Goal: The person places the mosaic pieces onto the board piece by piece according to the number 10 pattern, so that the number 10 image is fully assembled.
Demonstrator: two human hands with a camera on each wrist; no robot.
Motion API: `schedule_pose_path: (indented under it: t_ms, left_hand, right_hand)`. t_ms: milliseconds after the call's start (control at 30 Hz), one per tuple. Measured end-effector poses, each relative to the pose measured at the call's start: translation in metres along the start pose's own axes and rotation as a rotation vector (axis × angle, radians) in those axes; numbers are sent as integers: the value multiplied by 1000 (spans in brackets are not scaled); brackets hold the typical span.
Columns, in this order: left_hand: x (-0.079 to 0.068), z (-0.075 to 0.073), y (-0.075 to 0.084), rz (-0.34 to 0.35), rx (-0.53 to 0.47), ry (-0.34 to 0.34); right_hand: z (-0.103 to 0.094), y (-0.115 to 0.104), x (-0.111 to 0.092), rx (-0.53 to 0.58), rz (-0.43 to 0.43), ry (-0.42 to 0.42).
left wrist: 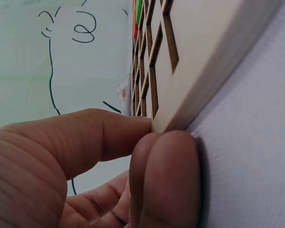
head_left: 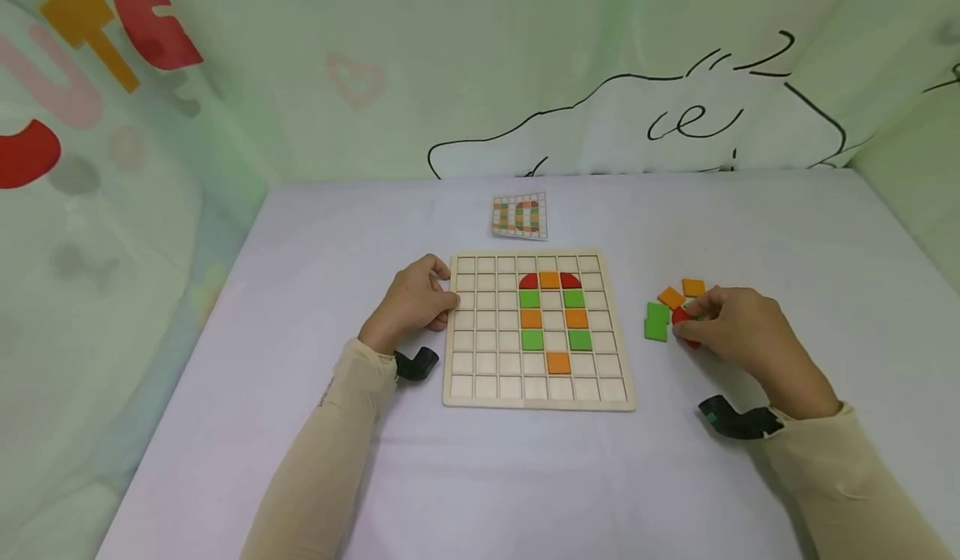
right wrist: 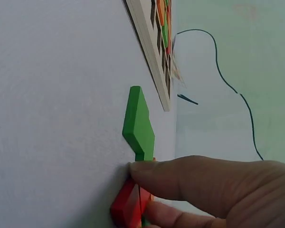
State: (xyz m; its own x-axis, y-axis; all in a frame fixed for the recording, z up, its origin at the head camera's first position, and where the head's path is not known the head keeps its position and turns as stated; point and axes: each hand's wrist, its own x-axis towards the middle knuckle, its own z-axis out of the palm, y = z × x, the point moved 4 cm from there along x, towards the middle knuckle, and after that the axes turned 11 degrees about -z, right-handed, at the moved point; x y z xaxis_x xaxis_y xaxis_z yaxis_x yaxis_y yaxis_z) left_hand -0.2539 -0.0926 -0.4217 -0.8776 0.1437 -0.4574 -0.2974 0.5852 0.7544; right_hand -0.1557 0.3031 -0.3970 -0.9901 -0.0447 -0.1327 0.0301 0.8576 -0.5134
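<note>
A square wooden grid board (head_left: 497,403) lies on the table. Red quarter-round tiles (head_left: 528,281), orange tiles (head_left: 558,363) and green tiles (head_left: 532,340) fill some of its cells in a ring shape. My left hand (head_left: 412,297) grips the board's left edge, thumb against the rim and fingers at the side. Off to the board's right, my right hand (head_left: 738,327) pinches a red tile (right wrist: 124,205) between thumb and fingers, low over the table. The fingers partly hide that tile and others close by.
Loose green tiles (head_left: 656,329) lie left of my right hand, with orange tiles (head_left: 693,287) behind them. Behind the board is a small pattern card (head_left: 519,216) with a coloured grid design. A printed curtain (head_left: 480,60) hangs along the table's back edge.
</note>
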Motion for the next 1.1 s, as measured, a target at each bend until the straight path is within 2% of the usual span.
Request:
schedule_pose_path:
  t_ms: [300,567,833,933,1100]
  left_hand:
    - [-1,3,0,6,-8,3]
    - [-3,2,0,-5,-18,6]
    - [-2,1,0,-4,-19,9]
    - [-2,1,0,0,-15,12]
    - [-3,0,1,11,-4,18]
  right_hand:
    - [4,-1,0,-9,17,40]
    - [7,-6,0,7,-32,156]
    - [6,-9,-1,53,-48,226]
    - [4,-10,-2,102,-20,229]
    - [6,-16,-3,348,-13,149]
